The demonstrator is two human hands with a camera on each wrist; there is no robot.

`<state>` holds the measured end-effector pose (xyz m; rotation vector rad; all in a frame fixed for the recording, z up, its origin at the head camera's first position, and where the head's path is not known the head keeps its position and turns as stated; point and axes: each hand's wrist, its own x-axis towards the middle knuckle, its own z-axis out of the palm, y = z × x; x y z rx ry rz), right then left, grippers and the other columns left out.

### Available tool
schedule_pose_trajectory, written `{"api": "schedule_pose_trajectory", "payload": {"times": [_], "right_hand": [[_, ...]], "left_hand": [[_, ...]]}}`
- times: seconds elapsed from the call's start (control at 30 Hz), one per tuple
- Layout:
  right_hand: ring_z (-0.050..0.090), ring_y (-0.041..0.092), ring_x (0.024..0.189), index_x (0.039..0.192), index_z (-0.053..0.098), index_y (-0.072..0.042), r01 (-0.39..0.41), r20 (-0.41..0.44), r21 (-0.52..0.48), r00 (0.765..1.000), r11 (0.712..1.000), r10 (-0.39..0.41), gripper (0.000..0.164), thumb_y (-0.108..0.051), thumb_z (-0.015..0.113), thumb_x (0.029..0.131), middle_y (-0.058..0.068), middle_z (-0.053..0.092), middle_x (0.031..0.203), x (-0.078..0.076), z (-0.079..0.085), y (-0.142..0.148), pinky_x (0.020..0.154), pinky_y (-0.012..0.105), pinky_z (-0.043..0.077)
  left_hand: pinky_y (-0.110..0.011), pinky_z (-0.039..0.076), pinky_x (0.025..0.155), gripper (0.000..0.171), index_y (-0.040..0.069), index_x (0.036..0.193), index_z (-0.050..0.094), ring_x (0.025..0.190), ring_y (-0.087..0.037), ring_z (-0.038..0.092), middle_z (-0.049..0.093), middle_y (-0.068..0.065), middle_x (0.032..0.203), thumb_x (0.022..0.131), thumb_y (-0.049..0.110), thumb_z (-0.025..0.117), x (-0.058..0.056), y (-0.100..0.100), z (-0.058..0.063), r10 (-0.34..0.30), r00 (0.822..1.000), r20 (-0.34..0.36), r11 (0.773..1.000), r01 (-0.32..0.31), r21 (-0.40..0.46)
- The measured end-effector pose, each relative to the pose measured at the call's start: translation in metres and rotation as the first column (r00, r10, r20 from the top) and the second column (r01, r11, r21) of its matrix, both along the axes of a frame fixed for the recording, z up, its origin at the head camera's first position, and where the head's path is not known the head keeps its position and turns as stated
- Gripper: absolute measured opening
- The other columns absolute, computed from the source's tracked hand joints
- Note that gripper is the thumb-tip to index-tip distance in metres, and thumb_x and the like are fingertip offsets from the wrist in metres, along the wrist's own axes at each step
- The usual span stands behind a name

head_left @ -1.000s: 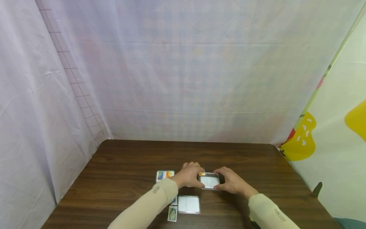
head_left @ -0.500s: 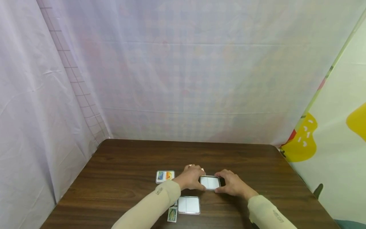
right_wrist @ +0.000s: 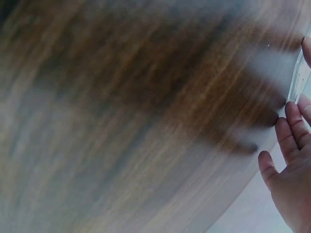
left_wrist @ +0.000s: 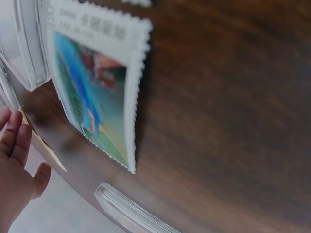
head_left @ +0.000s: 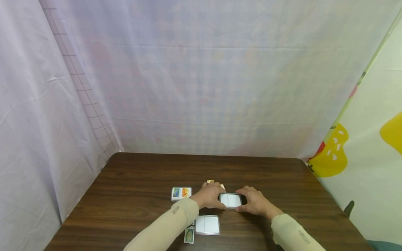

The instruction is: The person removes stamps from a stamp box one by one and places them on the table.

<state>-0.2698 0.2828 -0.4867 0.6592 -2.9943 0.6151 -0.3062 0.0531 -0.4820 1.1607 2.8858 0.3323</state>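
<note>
- From where I sit, a white curtain (head_left: 31, 104) hangs at ten o'clock from the flat case (head_left: 230, 201), which I take as the middle of my dial.
- At nine o'clock, well apart on the brown table (head_left: 138, 184), I see a clear box (head_left: 181, 193) with blue and orange pictures showing.
- Near eight o'clock I have a green stamp (head_left: 189, 235); a blue stamp (left_wrist: 92, 92) lies at its twelve o'clock, largely covered by the left sleeve (head_left: 166, 223) in my head view.
- Between seven and eight, just beside the green stamp, I find a white box (head_left: 207, 225).
- At nine, close in, the left hand (head_left: 208, 196) has thumb and fingertips clamped on the flat case's left end.
- Between ten and eleven, pale paper bits (head_left: 210, 181) poke out behind that hand.
- The flat case is between both hands, white with one dividing line; I cannot tell whether it touches the table.
- At three, the right hand (head_left: 255, 202) pinches its right end.
- At two, I see a yellow drawing (head_left: 329, 157) on the other curtain (head_left: 370, 174).
</note>
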Motion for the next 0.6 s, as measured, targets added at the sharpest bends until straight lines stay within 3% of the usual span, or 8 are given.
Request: {"api": "schedule_pose_trajectory", "payload": {"times": [0.6], "right_hand": [[0.055, 0.031, 0.109, 0.122, 0.067, -0.006, 0.023, -0.005, 0.012, 1.000, 1.000, -0.023, 0.064, -0.042, 0.086, 0.072, 0.006, 0.062, 0.115, 0.0017, -0.0001, 0.0008, 0.090, 0.056, 0.040]], "left_hand": [[-0.042, 0.036, 0.097, 0.057, 0.021, 0.123, 0.070, 0.108, -0.011, 0.053, 0.061, 0.005, 0.114, 0.076, 0.051, 0.080, 0.0008, 0.0027, 0.0012, 0.022, 1.000, 0.015, 0.999, -0.021, -0.036]]}}
